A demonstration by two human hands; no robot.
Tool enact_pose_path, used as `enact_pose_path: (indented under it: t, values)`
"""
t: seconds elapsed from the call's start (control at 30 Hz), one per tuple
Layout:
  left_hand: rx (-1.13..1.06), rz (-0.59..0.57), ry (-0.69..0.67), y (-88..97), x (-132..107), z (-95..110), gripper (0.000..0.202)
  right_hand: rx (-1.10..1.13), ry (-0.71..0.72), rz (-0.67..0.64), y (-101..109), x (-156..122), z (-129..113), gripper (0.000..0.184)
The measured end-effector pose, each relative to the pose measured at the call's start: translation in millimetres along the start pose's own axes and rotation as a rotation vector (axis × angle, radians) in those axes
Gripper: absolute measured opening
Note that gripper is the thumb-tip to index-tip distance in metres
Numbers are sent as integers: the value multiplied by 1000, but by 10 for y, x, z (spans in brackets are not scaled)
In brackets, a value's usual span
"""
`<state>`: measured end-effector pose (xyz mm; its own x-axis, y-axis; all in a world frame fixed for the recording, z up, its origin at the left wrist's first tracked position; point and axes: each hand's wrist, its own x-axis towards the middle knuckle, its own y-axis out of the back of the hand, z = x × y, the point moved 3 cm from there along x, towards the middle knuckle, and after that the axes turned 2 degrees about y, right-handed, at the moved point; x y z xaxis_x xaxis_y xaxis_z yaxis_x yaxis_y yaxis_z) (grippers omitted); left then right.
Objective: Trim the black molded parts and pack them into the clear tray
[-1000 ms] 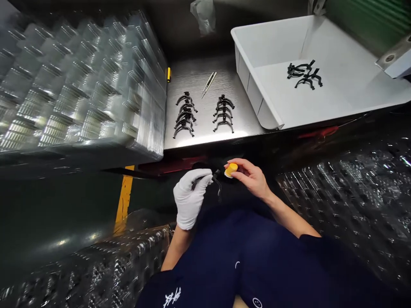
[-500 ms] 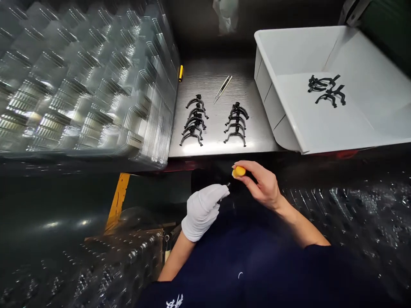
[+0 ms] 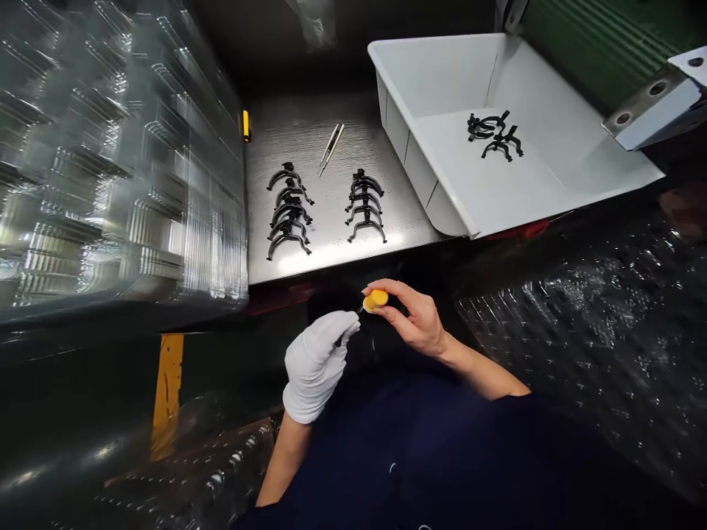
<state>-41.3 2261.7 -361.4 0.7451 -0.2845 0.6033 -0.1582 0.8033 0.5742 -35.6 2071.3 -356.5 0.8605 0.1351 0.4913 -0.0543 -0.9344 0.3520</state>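
My left hand, in a white glove, is closed in a pinch. A small black part shows between its fingers, mostly hidden by the glove. My bare right hand grips a short yellow handle with a pale rim between thumb and fingers. The handle's rim is close to the left fingertips; whether they touch I cannot tell. Beyond the hands, black curved plastic parts lie on the metal table in two columns, a left column and a right column.
Tweezers lie behind the columns. A yellow-and-black object rests by the stacked clear plastic trays at left. The white bin at right holds several black parts. More clear trays stand at lower right.
The view has swung right, so the table and bin appear farther left. The yellow handle and the gloved fingertips have come closer together. Both hands keep their grips.
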Motion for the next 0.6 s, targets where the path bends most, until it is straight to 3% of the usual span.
enact_pose_path:
  t: [0.27, 0.43, 0.53, 0.6]
  values:
    - [78, 95, 93, -18, 17, 42, 16, 84, -3, -66, 17, 141, 118, 29]
    - [218, -15, -76, -49, 30, 34, 38, -71, 283, -199, -4, 306, 147, 30]
    - [300, -60, -151, -29, 82, 47, 42, -148, 247, -147, 60, 414, 237, 30]
    - [310, -95, -174, -23, 133, 56, 42, -84, 252, -203, 71, 449, 256, 31]
